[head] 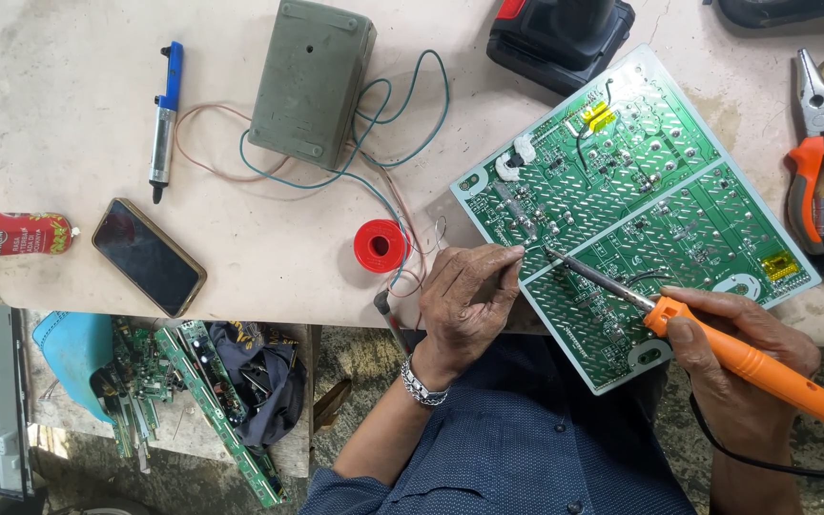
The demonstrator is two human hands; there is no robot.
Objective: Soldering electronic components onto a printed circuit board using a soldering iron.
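Observation:
A large green circuit board [660,181] lies tilted on the pale worktable, its near corner hanging over the table edge. My right hand [731,367] grips an orange-handled soldering iron [746,362], whose metal tip touches the board near its left-middle. My left hand [469,300] rests at the board's left edge, fingers pinched on a thin solder wire held next to the iron's tip. A red solder spool [380,245] sits just left of that hand.
A grey-green box [312,81] with blue and brown wires, a blue desoldering pump [164,119], a phone [149,257] and a red tube [7,235] lie to the left. Orange pliers [817,143], a brush and a black tool sit at right and back. Scrap boards [202,401] lie below.

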